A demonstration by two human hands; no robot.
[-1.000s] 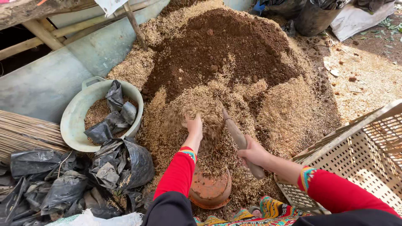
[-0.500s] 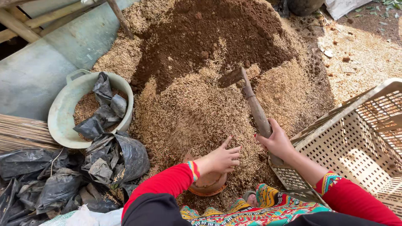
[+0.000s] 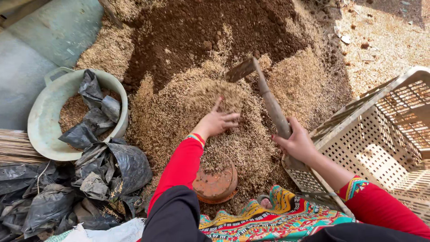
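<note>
At frame centre, left hand (image 3: pixel 218 122) rests open on tan husks (image 3: pixel 179 116); right hand (image 3: pixel 297 143) grips a tilted hoe (image 3: pixel 268 99).

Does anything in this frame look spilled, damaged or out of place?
Nothing is clearly damaged. The clay pot lies half-buried in the husk pile, and crumpled black bags lie in the green basin.
</note>
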